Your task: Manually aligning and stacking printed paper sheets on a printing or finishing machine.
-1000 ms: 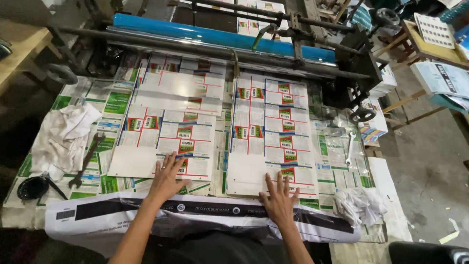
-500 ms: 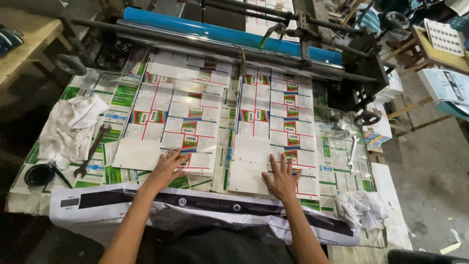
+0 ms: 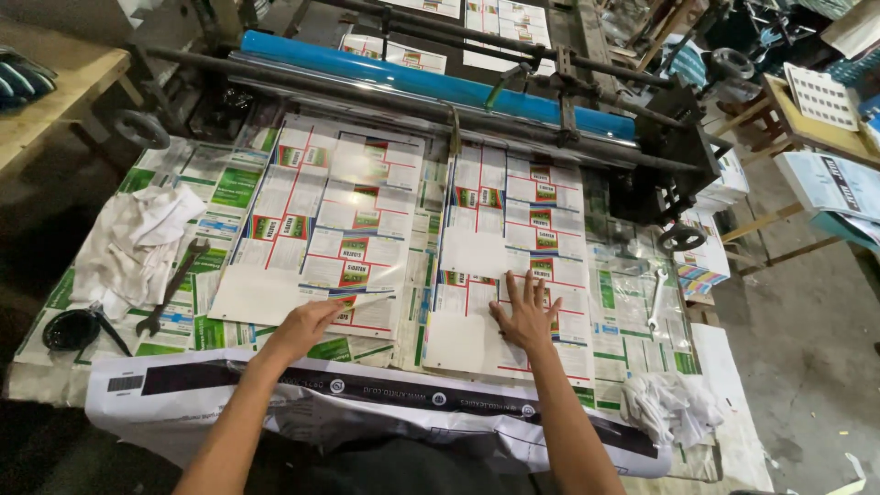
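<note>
Leftmost, a white rag [image 3: 137, 243] and a wrench [image 3: 172, 286] lie on the table [image 3: 55, 367]. Beside them the left hand [image 3: 307, 325] pinches the lifted near edge of the left sheet [image 3: 321, 229], fingers together. To its right, the right hand [image 3: 527, 313] presses flat on the right sheet [image 3: 513, 220], fingers spread. A second rag [image 3: 669, 408] lies at the far right, below a blue roller [image 3: 431, 81]

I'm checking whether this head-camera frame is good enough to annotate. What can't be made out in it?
- Head view: the left hand fingertips sit under a lifted corner of the left printed sheet, so the grip is unclear.
- What lies under the right hand on the right printed sheet is covered.
- The blue roller is crossed by bars.
- Sheet print is too small.
</note>
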